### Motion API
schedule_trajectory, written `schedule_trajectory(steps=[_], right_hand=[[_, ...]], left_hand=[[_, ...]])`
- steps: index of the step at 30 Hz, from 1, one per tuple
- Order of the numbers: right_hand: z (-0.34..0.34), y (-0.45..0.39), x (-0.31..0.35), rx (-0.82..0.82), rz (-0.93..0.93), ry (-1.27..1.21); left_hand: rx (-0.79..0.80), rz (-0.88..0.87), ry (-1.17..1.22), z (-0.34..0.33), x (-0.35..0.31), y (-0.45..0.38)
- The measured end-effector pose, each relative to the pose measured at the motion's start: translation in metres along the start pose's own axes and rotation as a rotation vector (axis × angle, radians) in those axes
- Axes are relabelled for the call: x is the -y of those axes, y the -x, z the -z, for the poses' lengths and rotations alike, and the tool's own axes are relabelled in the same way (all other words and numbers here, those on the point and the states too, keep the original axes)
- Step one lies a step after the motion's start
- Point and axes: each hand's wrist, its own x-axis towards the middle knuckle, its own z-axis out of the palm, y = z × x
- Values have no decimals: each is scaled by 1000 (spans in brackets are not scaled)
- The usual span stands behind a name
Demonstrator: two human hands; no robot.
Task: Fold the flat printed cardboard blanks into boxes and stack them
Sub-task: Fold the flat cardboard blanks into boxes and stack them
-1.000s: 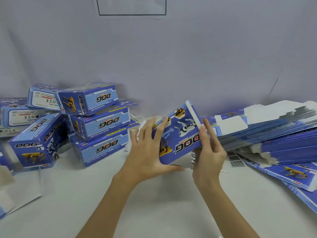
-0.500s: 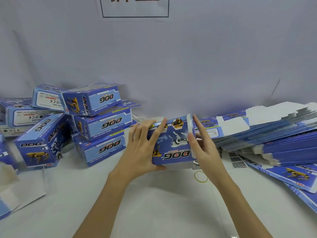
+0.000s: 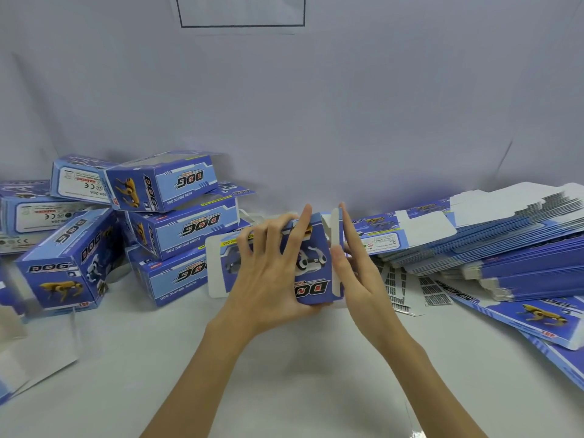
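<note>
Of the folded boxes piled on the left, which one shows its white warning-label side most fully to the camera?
The top rear box, behind the topmost DOG box: its white warning label faces us in full. The other labelled boxes at the far left are partly covered.

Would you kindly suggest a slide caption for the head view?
Both hands, left and right, fold a blue box between finished boxes and flat blanks.
</note>
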Motion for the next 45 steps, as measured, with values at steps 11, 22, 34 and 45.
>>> schedule_trajectory(steps=[11, 22, 34, 45], right_hand=[[-17, 4, -11, -11, 7, 131], [-12, 2, -7, -73, -58, 83], [-1, 0, 1, -7, -108, -210], [-12, 6, 5, -43, -190, -243]], left_hand=[[90, -2, -48, -3, -4, 2], [151, 55, -40, -6, 0, 3], [13, 66, -16, 1, 1, 0], [64, 31, -62, 3, -8, 1]])
